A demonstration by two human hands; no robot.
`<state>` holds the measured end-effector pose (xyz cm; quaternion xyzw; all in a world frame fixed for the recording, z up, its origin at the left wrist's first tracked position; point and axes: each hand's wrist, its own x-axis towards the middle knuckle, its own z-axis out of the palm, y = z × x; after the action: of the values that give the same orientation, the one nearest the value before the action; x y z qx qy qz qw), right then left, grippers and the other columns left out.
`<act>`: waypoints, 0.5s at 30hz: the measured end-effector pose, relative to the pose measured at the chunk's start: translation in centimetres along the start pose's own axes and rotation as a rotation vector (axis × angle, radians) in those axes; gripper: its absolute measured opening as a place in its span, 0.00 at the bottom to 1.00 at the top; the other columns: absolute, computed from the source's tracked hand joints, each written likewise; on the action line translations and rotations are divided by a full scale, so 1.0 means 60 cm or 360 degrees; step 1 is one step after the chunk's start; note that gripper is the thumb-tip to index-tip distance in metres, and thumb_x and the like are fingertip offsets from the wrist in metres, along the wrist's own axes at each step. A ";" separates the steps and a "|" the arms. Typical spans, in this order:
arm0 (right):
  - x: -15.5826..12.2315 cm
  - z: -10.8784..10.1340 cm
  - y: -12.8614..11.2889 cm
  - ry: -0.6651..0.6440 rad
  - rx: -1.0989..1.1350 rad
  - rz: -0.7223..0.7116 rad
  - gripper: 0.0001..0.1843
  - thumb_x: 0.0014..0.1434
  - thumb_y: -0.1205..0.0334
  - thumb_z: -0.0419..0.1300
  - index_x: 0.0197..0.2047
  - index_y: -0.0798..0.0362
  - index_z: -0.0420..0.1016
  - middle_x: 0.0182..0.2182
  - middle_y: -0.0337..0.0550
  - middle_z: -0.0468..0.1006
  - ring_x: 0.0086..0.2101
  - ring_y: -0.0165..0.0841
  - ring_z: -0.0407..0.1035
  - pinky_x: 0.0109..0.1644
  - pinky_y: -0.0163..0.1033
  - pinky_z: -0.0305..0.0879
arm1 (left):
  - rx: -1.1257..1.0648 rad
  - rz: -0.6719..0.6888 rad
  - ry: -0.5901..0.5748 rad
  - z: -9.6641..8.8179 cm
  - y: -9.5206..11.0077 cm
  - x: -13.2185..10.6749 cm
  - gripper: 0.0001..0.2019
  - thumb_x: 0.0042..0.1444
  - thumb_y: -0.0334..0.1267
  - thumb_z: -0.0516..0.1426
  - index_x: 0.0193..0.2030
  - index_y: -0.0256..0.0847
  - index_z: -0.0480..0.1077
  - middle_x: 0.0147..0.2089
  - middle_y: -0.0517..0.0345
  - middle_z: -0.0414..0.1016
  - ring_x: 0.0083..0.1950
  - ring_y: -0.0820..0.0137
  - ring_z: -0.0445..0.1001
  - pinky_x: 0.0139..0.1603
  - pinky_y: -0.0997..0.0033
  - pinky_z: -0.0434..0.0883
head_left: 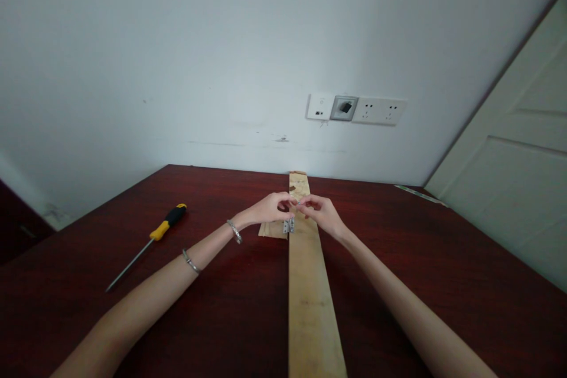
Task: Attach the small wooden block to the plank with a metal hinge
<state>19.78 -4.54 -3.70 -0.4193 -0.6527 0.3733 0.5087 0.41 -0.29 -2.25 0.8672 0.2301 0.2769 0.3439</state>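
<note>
A long pale wooden board (310, 301) runs away from me across the dark red table, up to the wall. At its left edge a small metal hinge (289, 225) lies, bridging toward a short wooden piece (272, 230) that sticks out to the left. My left hand (274, 208) is curled over the board just above the hinge, its thumb close to the metal and its fingertips bent inward. From the right, my right hand (321, 211) pinches something tiny against the left fingertips; its kind is too small to tell.
A yellow and black screwdriver (162, 229) lies on the table (212, 313) at the left, its tip toward me. Sockets and switch plates (378, 111) sit on the wall behind. A white panelled door (522, 130) stands at the right, near a thin strip (420, 195).
</note>
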 end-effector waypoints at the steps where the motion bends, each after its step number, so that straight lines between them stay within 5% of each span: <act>1: 0.000 0.000 0.001 0.0012 0.0032 0.0018 0.17 0.44 0.48 0.67 0.28 0.53 0.75 0.26 0.40 0.75 0.28 0.31 0.67 0.30 0.36 0.65 | 0.0106 -0.0004 -0.0089 -0.010 0.001 -0.002 0.18 0.49 0.39 0.62 0.48 0.38 0.72 0.48 0.50 0.73 0.47 0.64 0.72 0.48 0.67 0.68; 8: -0.003 0.007 0.006 0.0025 0.0116 0.0162 0.17 0.43 0.49 0.68 0.27 0.54 0.74 0.25 0.40 0.74 0.27 0.31 0.67 0.31 0.37 0.66 | 0.0847 -0.0430 -0.0594 -0.037 -0.015 -0.019 0.51 0.32 0.55 0.68 0.63 0.34 0.58 0.62 0.35 0.60 0.64 0.43 0.54 0.59 0.57 0.58; 11: -0.006 0.016 0.011 0.0046 0.0045 0.0146 0.15 0.44 0.50 0.67 0.27 0.54 0.74 0.25 0.40 0.75 0.27 0.32 0.67 0.31 0.38 0.66 | 0.0954 -0.0456 -0.0695 -0.024 -0.022 -0.019 0.54 0.32 0.57 0.67 0.65 0.31 0.55 0.62 0.31 0.58 0.63 0.42 0.54 0.58 0.55 0.60; 15: -0.008 0.026 0.022 0.0021 -0.0049 0.0067 0.12 0.47 0.53 0.64 0.28 0.54 0.75 0.26 0.40 0.76 0.29 0.32 0.69 0.37 0.39 0.66 | 0.0974 -0.0351 -0.0715 -0.010 -0.027 -0.016 0.51 0.33 0.60 0.66 0.62 0.36 0.57 0.57 0.39 0.60 0.59 0.48 0.59 0.55 0.57 0.63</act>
<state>18.54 -4.58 -5.39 -0.4431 -0.6460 0.3712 0.4985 -1.03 0.48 -3.39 0.9388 0.3128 -0.0397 0.1389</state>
